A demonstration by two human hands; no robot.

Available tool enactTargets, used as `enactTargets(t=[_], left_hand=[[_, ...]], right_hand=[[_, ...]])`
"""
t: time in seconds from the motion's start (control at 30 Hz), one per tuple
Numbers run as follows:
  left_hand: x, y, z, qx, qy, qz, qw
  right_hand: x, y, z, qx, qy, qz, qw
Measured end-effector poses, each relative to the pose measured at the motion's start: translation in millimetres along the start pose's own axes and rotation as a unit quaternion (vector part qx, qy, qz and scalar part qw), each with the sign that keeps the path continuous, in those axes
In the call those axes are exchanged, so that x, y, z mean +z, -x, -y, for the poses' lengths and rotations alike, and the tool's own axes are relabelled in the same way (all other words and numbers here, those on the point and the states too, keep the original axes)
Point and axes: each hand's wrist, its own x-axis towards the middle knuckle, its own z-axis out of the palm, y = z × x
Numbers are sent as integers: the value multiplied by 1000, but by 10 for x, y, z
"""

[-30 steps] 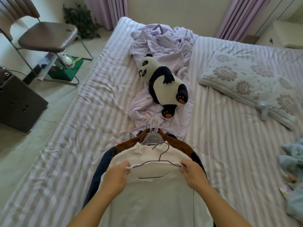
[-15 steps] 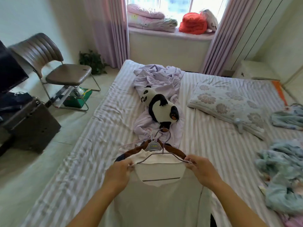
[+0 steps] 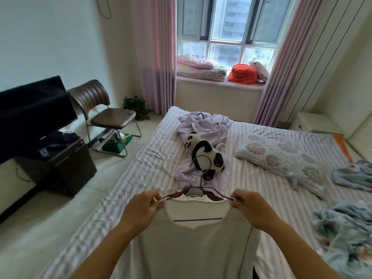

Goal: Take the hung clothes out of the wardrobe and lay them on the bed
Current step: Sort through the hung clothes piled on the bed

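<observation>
A white top (image 3: pixel 193 244) on a dark wire hanger (image 3: pixel 203 174) is held up over the near end of the striped bed (image 3: pixel 153 158). My left hand (image 3: pixel 141 208) pinches its left shoulder and my right hand (image 3: pixel 251 208) pinches the right shoulder. Just behind the collar show a brown garment (image 3: pixel 213 196) and a grey plastic hanger (image 3: pixel 194 191). The lower parts of those clothes are hidden by the white top.
A panda plush (image 3: pixel 203 152) lies on a crumpled lilac sheet (image 3: pixel 205 125) mid-bed. A floral pillow (image 3: pixel 281 158) and blue bedding (image 3: pixel 346 234) lie to the right. A brown chair (image 3: pixel 108 115) and a black cabinet (image 3: pixel 60 168) stand on the floor at left.
The white top on its hanger has been lifted off the pile, its hook now up in front of the panda. My view has tilted up, showing the window and walls.
</observation>
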Motion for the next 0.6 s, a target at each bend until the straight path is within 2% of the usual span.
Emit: enactTargets(t=[0.17,0.27,0.6], left_hand=[[-195,558,-243,-19,-22,-61,998],[-304,968,-451,-39,-23,-90,995],[-709,2466,-991,-120,-12,-202,972]], right_hand=[[-223,311,122,-69,31,12,997],[-390,524,186,-140,42,15,989],[-705,1146,576,-303,-8,0,953]])
